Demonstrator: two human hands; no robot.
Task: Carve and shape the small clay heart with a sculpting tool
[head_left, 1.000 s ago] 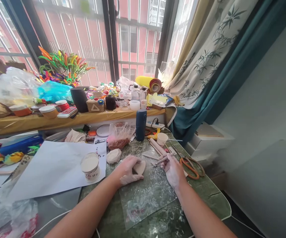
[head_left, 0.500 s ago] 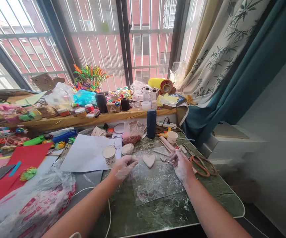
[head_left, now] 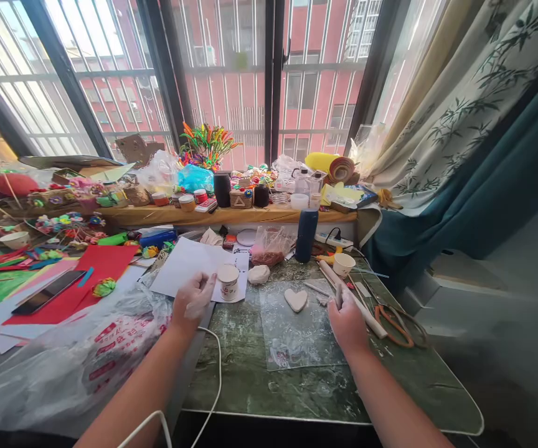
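Observation:
A pale clay heart (head_left: pixel 296 300) lies on the clear, dusty sheet (head_left: pixel 297 341) in front of me. My left hand (head_left: pixel 193 301), whitened with powder, is just left of a paper cup (head_left: pixel 228 283). Its fingers are partly bent and apart, the tips close to the cup; contact cannot be made out. Over the sheet's right edge, my right hand (head_left: pixel 349 322) pinches a small grey stick-like piece (head_left: pixel 339 295), partly hidden by the fingers. Grey scraps lie just left of it. A lump of white clay (head_left: pixel 258 274) rests behind the sheet.
Right of the sheet lie a rolling pin (head_left: pixel 372 322) and orange-handled scissors (head_left: pixel 396 326). Behind stand a dark blue cylinder (head_left: pixel 306 235) and another paper cup (head_left: pixel 344 264). White paper (head_left: pixel 182 267), a phone (head_left: pixel 48 291) and a plastic bag (head_left: pixel 77 367) lie left. A white cable (head_left: pixel 219 367) crosses the front.
The view has turned left. My left hand has moved away from the clay heart to beside the paper cup. My right hand stays near the sheet's right edge, its grey piece now more upright.

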